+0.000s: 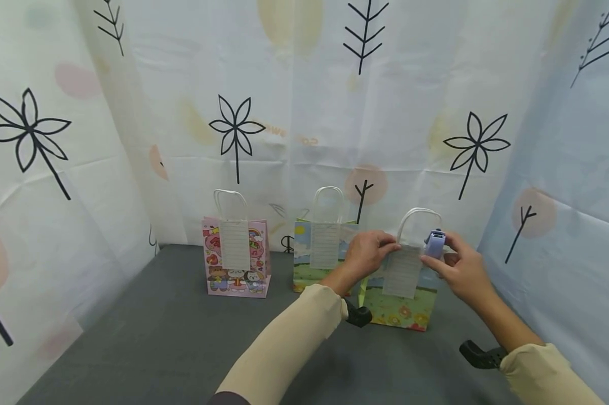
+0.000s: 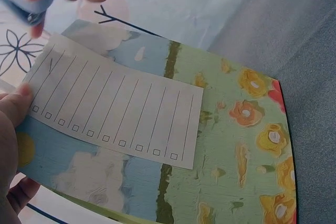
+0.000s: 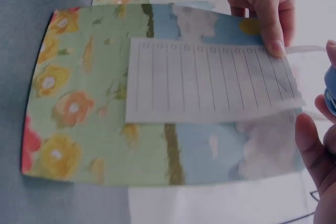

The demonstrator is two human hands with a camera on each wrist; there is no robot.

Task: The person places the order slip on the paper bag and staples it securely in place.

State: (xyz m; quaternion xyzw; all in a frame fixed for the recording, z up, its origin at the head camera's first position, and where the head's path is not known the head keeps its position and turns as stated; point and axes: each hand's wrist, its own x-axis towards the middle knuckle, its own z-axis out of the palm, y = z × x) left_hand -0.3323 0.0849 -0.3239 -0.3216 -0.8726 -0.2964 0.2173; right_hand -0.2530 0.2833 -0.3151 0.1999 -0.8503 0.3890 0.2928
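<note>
On the right stands a paper gift bag [image 1: 401,313] printed with flowers, grass and sky, its white handle upright. A lined checklist sheet [image 1: 402,274] lies against its front; small boxes run down one side of the sheet [image 2: 115,100]. My left hand [image 1: 366,254] pinches the sheet and the bag's top edge at the upper left corner, thumb in front and fingers behind. A small blue-purple stapler [image 1: 435,243] is held by my right hand [image 1: 465,271] beside the bag's upper right corner. In the right wrist view the stapler [image 3: 331,90] is apart from the sheet.
A pink cartoon gift bag [image 1: 236,284] stands at the left, and another landscape gift bag [image 1: 302,275] is in the middle, partly behind my left hand. Each carries a lined sheet on its front. A patterned curtain [image 1: 304,112] closes off the back of the grey table [image 1: 157,337].
</note>
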